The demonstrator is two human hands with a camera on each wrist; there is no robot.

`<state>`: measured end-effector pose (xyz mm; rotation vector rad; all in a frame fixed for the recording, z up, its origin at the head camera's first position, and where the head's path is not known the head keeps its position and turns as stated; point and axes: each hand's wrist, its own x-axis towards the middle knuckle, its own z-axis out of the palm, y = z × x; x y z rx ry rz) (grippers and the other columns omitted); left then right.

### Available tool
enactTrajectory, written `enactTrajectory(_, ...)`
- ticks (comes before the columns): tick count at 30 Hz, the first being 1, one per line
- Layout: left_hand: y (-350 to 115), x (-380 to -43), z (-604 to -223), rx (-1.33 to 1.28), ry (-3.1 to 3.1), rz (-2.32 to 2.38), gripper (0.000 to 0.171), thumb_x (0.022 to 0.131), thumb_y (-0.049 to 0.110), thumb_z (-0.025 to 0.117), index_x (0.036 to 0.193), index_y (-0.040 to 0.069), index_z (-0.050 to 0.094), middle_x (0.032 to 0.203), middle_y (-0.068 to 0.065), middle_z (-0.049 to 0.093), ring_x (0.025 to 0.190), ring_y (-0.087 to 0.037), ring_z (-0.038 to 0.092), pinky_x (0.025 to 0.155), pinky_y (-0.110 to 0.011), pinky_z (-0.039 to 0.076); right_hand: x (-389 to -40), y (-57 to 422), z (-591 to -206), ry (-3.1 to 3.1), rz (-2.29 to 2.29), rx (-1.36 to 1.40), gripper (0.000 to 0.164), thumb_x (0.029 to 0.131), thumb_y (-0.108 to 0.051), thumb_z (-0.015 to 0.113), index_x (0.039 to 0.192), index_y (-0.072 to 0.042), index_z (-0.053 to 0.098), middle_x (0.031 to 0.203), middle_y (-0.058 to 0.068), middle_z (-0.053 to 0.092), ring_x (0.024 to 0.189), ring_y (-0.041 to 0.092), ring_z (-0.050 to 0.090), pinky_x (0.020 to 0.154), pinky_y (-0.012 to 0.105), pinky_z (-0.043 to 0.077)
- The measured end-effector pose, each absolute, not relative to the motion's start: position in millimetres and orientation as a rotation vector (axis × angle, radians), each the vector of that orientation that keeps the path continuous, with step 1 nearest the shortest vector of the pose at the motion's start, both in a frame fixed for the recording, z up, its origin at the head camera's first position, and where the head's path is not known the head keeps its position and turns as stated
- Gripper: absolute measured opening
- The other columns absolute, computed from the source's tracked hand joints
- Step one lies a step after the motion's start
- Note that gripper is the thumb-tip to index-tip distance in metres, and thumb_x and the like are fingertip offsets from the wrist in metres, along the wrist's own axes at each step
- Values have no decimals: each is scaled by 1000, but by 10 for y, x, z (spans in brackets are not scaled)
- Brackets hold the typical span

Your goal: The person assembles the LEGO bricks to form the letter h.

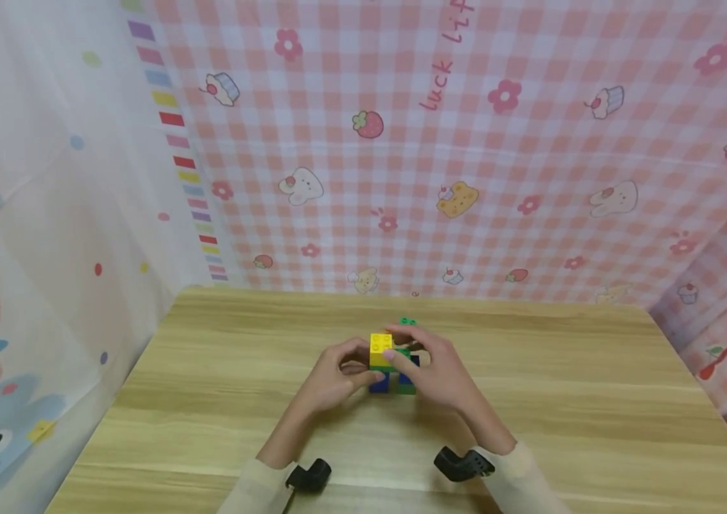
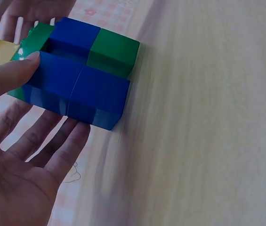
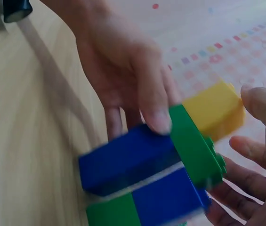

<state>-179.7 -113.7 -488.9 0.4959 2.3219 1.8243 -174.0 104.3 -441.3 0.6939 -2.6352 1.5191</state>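
Observation:
A build of toy building bricks is held just above or on the table, between both hands. Its two side-by-side columns are one of blue bricks [image 2: 52, 82] and one of a blue and a green brick [image 2: 114, 49]. A green brick [image 3: 194, 146] bridges them, and a yellow brick [image 1: 381, 348] sits on top at the left. My left hand [image 1: 331, 375] grips the left column, thumb in front and fingers behind. My right hand [image 1: 436, 368] has its thumb and forefinger at the yellow brick, which they seem to pinch; its other fingers are partly hidden.
Another green brick [image 1: 408, 321] shows behind my right hand, mostly covered. The wooden table [image 1: 222, 400] ends at a pink checked cloth [image 1: 414, 235] at the back. A white cloth [image 1: 80, 193] hangs on the left. Black wrist mounts [image 1: 462, 464] stick out at both sleeves.

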Motion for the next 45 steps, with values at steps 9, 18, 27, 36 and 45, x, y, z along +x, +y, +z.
enactTrajectory(9,-1200,-1776,-4844,448,2316,1786,32,88,15,82,116,15,69,113,-6,72,105,-21,68,102,-34,59,-1873,1272,-4424,-2681,1559,552,49,100,-45,65,139,-15,61,137,9,66,123,28,61,108,53,52)
enactTrajectory(18,-1285,-1766,-4787,457,2336,1684,32,87,22,83,116,19,69,110,-2,71,104,-19,67,98,-31,61,-2017,1439,-4474,-2696,1462,507,47,100,-42,66,138,-15,61,140,13,64,123,32,61,105,53,54)
enactTrajectory(27,-1327,-1766,-4763,458,2334,1680,39,86,25,85,121,18,68,113,-3,70,106,-20,65,99,-35,60,-2157,1546,-4543,-2726,1418,502,50,99,-41,67,141,-14,59,141,14,62,124,33,61,103,53,55)
enactTrajectory(36,-1367,-1752,-4708,482,2286,1782,42,87,25,84,124,16,66,121,-6,68,111,-23,65,98,-29,60,-2294,1551,-4672,-2780,1445,458,54,98,-35,71,144,-15,55,144,14,60,127,33,59,105,52,54)
enactTrajectory(45,-1291,-1725,-4712,563,2192,2005,45,89,14,81,131,11,63,126,-15,67,113,-26,66,97,-30,61,-2381,1517,-4834,-2821,1523,374,64,94,-35,75,149,-13,50,146,13,58,127,34,59,109,54,51)
